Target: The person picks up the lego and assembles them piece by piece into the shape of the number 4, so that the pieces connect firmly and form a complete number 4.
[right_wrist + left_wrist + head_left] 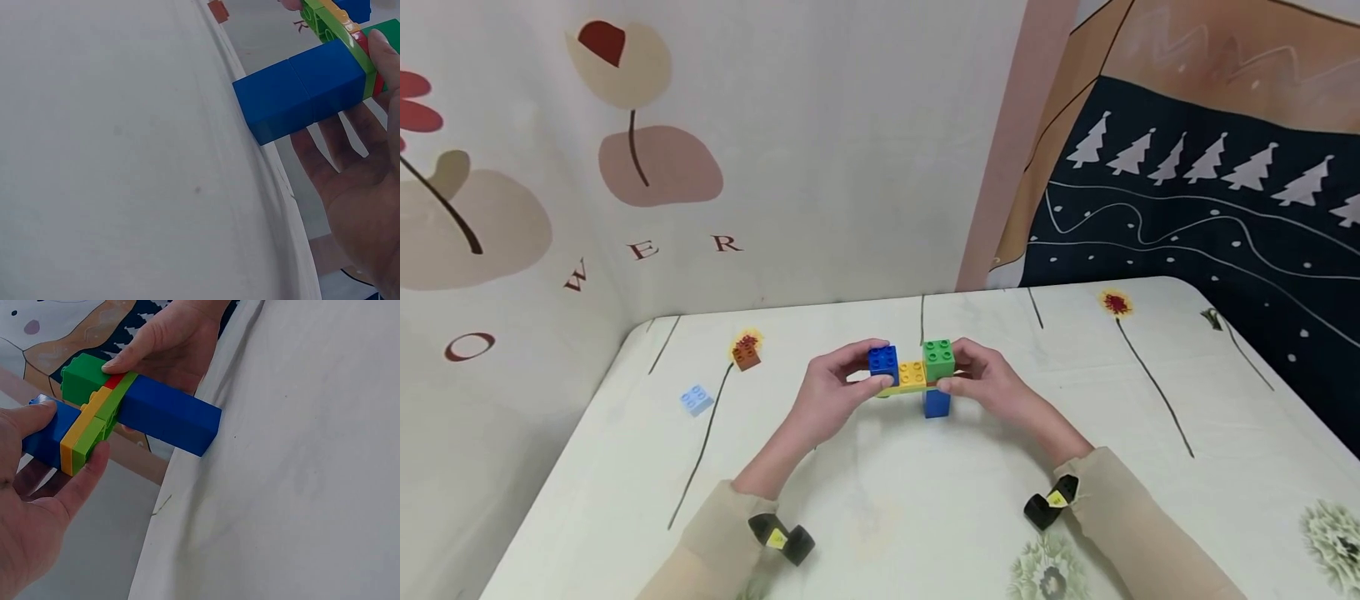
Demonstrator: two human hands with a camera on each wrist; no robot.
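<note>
Both hands hold one structure of joined toy building bricks. My left hand [833, 390] grips its left end, thumb on a blue brick [883, 362] and a fingertip against the lime layer [89, 439] below. At the other end my right hand [997, 385] holds it by the green brick [938, 358], thumb near the thin red piece [114, 381]. A yellow piece [912, 374] with bare studs lies between the two upper bricks. Under the right end, a blue column [300, 87] of two stacked bricks points down to the table.
A light blue brick [697, 401] and a brown-orange brick [746, 356] lie apart on the table to the left. The table wears a white flower-print cloth [895, 508]. Behind it hangs a printed curtain [835, 167], with a dark tree-patterned cloth [1187, 217] at right.
</note>
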